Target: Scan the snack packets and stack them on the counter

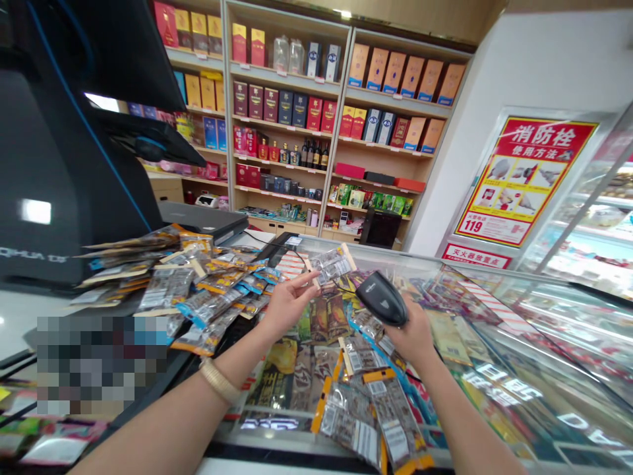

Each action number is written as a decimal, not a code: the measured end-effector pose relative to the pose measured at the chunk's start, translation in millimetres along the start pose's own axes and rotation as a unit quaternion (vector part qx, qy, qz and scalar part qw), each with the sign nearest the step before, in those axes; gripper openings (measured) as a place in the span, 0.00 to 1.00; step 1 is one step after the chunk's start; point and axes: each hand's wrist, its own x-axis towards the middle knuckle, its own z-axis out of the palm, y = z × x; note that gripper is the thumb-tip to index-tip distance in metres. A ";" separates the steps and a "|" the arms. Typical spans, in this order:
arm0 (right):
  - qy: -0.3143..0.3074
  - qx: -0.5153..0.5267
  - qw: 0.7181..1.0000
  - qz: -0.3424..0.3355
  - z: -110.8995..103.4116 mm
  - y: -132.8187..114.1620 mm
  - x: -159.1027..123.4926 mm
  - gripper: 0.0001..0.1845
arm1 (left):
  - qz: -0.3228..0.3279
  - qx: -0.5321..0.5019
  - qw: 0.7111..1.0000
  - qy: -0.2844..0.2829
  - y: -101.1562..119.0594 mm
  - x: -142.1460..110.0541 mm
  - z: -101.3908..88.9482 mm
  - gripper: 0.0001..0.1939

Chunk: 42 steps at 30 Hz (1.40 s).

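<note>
Between the fingertips of my left hand [289, 303] is a small clear snack packet [332, 265] with cream ends, its printed side facing me. My right hand [413, 330] grips a black barcode scanner [382, 298], whose head points left toward that packet, a short gap apart. A gold bracelet [220, 381] circles my left wrist. Left of my left hand lies a heaped pile of similar packets [217, 280] with orange, blue and cream ends. Below the scanner, several more packets [368, 402] rest on the glass countertop, their barcodes up.
A large black checkout terminal [74, 165] stands at the left, beside a dark flat box [198, 221]. The glass display counter [475, 376] holds bagged goods beneath its top. Behind it, wall shelves [287, 119] carry boxes and bottles; a red fire-hydrant poster [527, 178] hangs at right.
</note>
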 end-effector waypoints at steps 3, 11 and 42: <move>0.002 -0.005 1.000 -0.009 -0.2 -1.5 0.3 0.07 | 0.007 0.038 0.999 0.030 -2.0 1.1 -0.9 0.23; -0.018 0.022 0.999 -0.042 -3.9 -9.4 2.4 0.06 | 0.149 0.186 0.967 0.088 -15.5 9.4 -4.9 0.21; -0.028 0.030 0.992 -0.118 -3.6 -14.4 0.1 0.11 | 0.287 0.423 0.826 0.236 20.8 22.8 -61.9 0.17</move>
